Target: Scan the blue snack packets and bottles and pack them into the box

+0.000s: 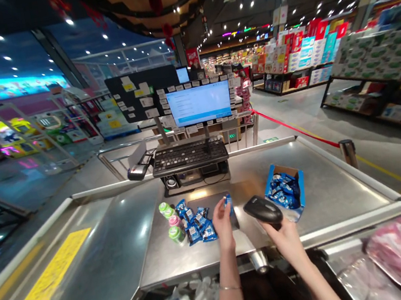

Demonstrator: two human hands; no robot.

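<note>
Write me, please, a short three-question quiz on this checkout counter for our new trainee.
1. What does the right hand hold?
2. True or false: the open cardboard box stands to the left of the loose blue packets.
3. What stands just left of those loose packets?
A. A computer monitor
B. Small round containers
C. A keyboard

Key:
1. A black handheld scanner
2. False
3. B
</note>
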